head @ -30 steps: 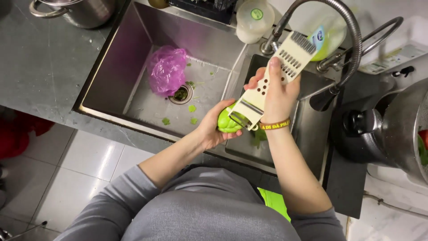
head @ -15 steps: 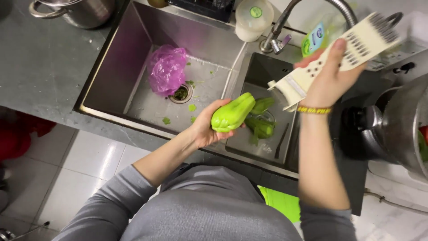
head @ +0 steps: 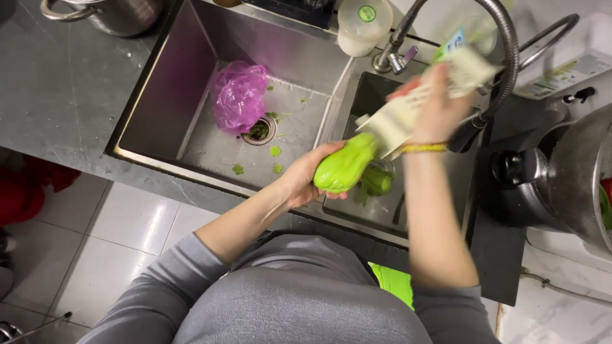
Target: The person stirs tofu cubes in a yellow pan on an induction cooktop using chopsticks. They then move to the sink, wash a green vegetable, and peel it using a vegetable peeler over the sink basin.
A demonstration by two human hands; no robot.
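My left hand (head: pixel 305 175) holds a light green pear-shaped squash (head: pixel 346 164) over the divider between the two sink basins. My right hand (head: pixel 435 109) grips a white flat grater (head: pixel 414 102), blurred by motion, with its lower end against the top of the squash. A yellow band circles my right wrist. Green vegetable pieces (head: pixel 376 180) lie in the small right basin below the squash.
A pink plastic bag (head: pixel 239 95) lies beside the drain of the large left basin (head: pixel 191 137), with green scraps near it. A curved tap (head: pixel 503 38) arches over the sink. A steel pot (head: pixel 118 13) stands back left; a pressure cooker (head: pixel 574 178) stands right.
The grater was lifted away to the upper right half a second ago and has come back down onto the squash. The squash stays in my left hand, nearly still.
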